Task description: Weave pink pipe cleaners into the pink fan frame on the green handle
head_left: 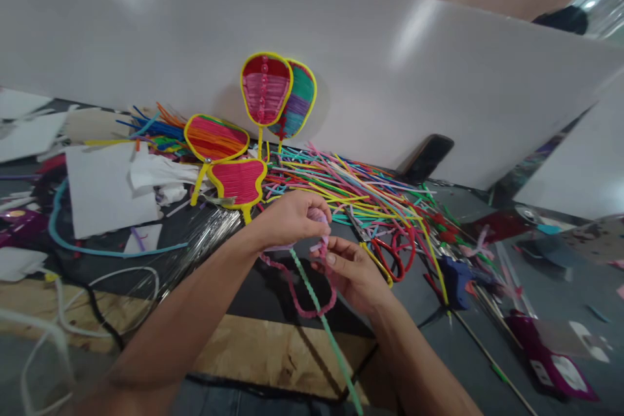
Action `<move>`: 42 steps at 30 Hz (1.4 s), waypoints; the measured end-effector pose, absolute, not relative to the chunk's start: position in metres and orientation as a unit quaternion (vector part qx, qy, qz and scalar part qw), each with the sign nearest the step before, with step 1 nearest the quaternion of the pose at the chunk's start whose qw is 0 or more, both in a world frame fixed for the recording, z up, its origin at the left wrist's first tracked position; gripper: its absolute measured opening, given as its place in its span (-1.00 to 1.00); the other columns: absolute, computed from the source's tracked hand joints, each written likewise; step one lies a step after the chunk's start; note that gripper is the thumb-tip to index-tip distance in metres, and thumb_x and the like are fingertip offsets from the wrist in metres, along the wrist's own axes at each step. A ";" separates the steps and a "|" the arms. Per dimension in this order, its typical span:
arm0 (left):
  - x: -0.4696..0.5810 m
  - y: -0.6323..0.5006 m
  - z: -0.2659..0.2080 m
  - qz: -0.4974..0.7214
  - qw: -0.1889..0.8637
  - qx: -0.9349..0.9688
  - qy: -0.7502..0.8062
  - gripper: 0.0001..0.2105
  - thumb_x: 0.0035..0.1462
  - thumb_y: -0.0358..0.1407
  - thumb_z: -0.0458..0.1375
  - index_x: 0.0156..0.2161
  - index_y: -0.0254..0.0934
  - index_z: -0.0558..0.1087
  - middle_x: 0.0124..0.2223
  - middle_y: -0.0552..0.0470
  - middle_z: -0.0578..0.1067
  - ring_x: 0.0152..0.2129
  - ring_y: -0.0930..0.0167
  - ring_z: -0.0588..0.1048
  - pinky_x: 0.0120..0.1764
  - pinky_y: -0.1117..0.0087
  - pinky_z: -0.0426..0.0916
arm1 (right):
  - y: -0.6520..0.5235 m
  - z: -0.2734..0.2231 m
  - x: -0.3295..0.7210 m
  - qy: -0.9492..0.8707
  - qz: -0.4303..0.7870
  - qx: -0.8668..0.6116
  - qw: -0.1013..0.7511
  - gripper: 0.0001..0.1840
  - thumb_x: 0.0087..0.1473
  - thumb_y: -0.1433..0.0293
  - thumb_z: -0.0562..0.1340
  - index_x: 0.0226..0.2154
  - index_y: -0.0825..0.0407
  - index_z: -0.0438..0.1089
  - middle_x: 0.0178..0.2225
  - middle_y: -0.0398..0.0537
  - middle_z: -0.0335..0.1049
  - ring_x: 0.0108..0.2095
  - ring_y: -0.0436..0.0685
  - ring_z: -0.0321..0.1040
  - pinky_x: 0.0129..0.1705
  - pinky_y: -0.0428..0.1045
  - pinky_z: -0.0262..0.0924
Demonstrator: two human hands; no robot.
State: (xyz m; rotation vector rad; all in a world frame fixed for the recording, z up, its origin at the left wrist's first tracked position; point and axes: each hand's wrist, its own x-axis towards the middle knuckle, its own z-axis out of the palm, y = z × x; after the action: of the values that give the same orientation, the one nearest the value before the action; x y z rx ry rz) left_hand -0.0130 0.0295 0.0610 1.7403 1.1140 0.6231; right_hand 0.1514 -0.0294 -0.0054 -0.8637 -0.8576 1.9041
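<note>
My left hand (292, 218) is closed around a lilac piece of pipe-cleaner work (318, 215), mostly hidden by the palm. My right hand (355, 268) pinches a pink twisted pipe cleaner (309, 313) close to the lilac piece. The pink strand droops in a loop below and between both hands. From under my left hand a light green twisted pipe-cleaner stem (333, 346) slants down toward me, crossing the pink loop. Just right of my right hand lie red-handled scissors (400, 266).
Loose coloured pipe cleaners (341, 182) are heaped behind my hands. Finished pipe-cleaner fans (238, 183) with yellow rims stand or lie at the back left. A dark phone (429, 157) leans on the white panel (370, 78). A blue glue gun (455, 279) lies right.
</note>
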 end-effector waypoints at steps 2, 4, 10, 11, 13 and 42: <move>-0.012 0.029 0.063 0.258 0.477 0.711 0.447 -0.88 -0.18 -0.38 0.17 -0.42 -0.32 0.44 -0.54 0.14 0.46 -0.59 0.51 0.41 -0.52 0.54 0.22 | -0.031 -0.005 0.151 -0.341 0.771 -0.331 0.424 -0.68 -0.26 0.37 0.44 -0.35 0.04 0.46 -0.36 -0.13 0.44 -0.34 -0.02 0.34 -0.16 -0.06 0.19; -0.011 0.028 0.063 0.261 0.486 0.708 0.440 -0.89 -0.18 -0.39 0.17 -0.42 -0.32 0.44 -0.54 0.13 0.46 -0.60 0.50 0.42 -0.53 0.55 0.22 | -0.033 -0.007 0.149 -0.352 0.763 -0.322 0.436 -0.67 -0.28 0.41 0.45 -0.36 0.03 0.44 -0.35 -0.15 0.42 -0.32 -0.02 0.32 -0.15 -0.08 0.17; -0.005 0.026 0.058 0.251 0.521 0.689 0.436 -0.88 -0.17 -0.40 0.15 -0.41 -0.31 0.42 -0.59 0.17 0.41 -0.67 0.54 0.35 -0.59 0.56 0.17 | -0.035 -0.014 0.139 -0.377 0.721 -0.318 0.486 -0.78 -0.18 0.41 0.41 -0.42 0.02 0.39 -0.43 -0.22 0.33 -0.39 -0.06 0.23 -0.23 -0.13 0.12; -0.004 0.026 0.057 0.254 0.507 0.696 0.441 -0.89 -0.17 -0.39 0.16 -0.42 -0.31 0.42 -0.60 0.19 0.38 -0.68 0.56 0.32 -0.60 0.57 0.14 | -0.035 -0.015 0.138 -0.371 0.716 -0.320 0.497 -0.81 -0.15 0.39 0.39 -0.43 0.02 0.39 -0.45 -0.22 0.33 -0.39 -0.06 0.23 -0.22 -0.12 0.12; -0.005 0.026 0.058 0.259 0.473 0.710 0.452 -0.89 -0.19 -0.38 0.19 -0.44 -0.31 0.44 -0.62 0.21 0.33 -0.68 0.58 0.27 -0.62 0.58 0.09 | -0.035 -0.017 0.138 -0.355 0.713 -0.319 0.515 -0.83 -0.12 0.36 0.38 -0.44 0.02 0.39 -0.47 -0.22 0.32 -0.39 -0.05 0.24 -0.18 -0.10 0.13; -0.015 0.029 0.064 0.282 0.361 0.731 0.506 -0.87 -0.14 -0.31 0.17 -0.41 -0.28 0.47 -0.58 0.18 0.35 -0.62 0.54 0.28 -0.56 0.55 0.10 | -0.030 -0.007 0.153 -0.581 0.419 -0.483 0.504 -0.84 0.01 0.27 0.27 -0.32 -0.11 0.53 -0.30 -0.06 0.47 -0.23 0.16 0.30 -0.08 0.09 0.13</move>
State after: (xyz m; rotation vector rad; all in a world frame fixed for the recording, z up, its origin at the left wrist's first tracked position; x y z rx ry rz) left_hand -0.0150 0.0287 0.0638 1.8838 1.3031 0.7263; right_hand 0.1528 -0.0304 -0.0074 -1.1662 -1.4029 1.0107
